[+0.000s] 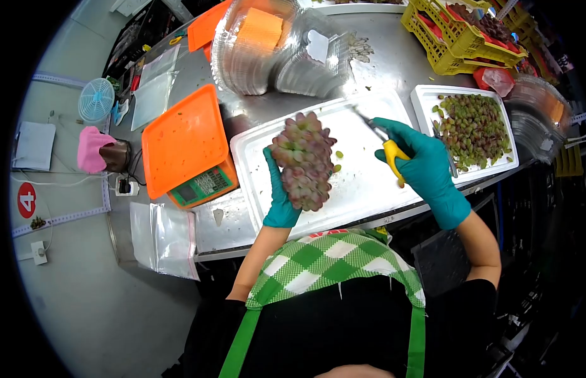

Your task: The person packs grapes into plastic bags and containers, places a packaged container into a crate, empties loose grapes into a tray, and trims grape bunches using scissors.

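While the gloved left hand [282, 205] is closed around the lower left side of the succulent cluster [303, 162], which sits upright against its palm and fingers above the white tray [368, 189], the gloved right hand [429, 170] grips the yellow-handled scissors [392, 154] to the right, apart from the rosettes. The tray lies on a metal table [394, 72] between an orange-topped scale [185, 142] and a smaller tray [420, 101] of loose leaves [475, 129]. Clear plastic containers [249, 53] and yellow crates [438, 47] stand beyond, with a blue fan [96, 99] off to the left.
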Demonstrator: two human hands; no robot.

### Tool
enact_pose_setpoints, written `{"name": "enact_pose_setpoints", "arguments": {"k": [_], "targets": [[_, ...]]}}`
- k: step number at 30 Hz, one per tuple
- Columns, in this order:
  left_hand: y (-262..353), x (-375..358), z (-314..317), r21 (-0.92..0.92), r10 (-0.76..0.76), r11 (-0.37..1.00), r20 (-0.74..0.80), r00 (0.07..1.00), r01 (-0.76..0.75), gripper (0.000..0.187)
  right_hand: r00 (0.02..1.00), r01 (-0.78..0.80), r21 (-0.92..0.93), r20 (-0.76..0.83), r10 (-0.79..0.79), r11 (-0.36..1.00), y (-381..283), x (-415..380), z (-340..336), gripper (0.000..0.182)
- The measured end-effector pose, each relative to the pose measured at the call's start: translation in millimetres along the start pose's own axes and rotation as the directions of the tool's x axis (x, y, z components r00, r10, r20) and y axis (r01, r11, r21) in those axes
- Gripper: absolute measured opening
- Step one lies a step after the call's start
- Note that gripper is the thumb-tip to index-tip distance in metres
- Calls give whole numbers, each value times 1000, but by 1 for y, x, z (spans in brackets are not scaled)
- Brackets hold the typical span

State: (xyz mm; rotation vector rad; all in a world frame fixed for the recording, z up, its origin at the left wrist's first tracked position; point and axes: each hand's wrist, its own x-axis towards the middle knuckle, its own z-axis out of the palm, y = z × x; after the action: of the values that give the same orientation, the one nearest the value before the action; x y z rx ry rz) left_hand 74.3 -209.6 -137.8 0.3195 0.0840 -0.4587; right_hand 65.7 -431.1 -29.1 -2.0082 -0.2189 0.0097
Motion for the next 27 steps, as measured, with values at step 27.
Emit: {"name": "enact_pose_setpoints", "arguments": {"k": [27], "targets": [[6, 9, 0, 96, 250, 961, 98, 963, -260, 76, 989, 109, 17, -105, -106, 994, -1, 3, 97, 56]]}}
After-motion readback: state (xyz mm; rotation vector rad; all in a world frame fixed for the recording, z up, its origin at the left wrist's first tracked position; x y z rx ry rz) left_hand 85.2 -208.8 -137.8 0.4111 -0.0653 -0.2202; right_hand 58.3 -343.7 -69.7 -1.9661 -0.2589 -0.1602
